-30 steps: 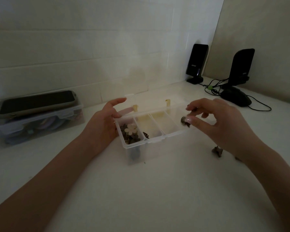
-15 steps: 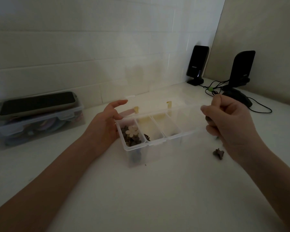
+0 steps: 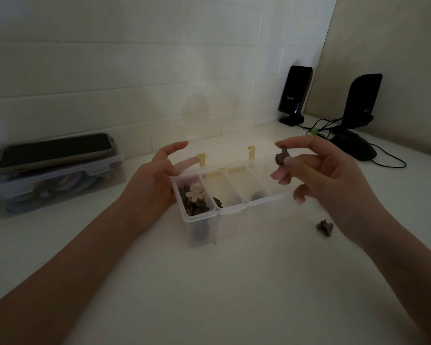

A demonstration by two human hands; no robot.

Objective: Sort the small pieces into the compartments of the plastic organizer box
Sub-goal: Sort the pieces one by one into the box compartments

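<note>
1. Pinch grip: right hand (image 3: 334, 180) holds a small dark piece (image 3: 282, 156) between thumb and fingertips, raised over the rightmost end of the organizer box (image 3: 234, 210).
2. Below the held piece we see the rightmost compartment, apparently empty; the compartment next to it holds one dark item, hard to identify.
3. Further from the grip, the second compartment from the left has a few dark pieces at its near edge; the leftmost holds a pile of dark pieces with a pale flower-shaped piece (image 3: 195, 192) on top.
4. Left hand (image 3: 154, 185) rests against the box's left end, fingers spread, gripping nothing, likely steadying it.
5. One loose dark piece (image 3: 324, 227) lies on the table (image 3: 209, 295), under the right wrist.
6. Risks, as we judge: the piece is pinched by its edge, so it could slip and miss the box; low light could cause a wrong-compartment drop; the wrist could brush the loose piece away.
</note>
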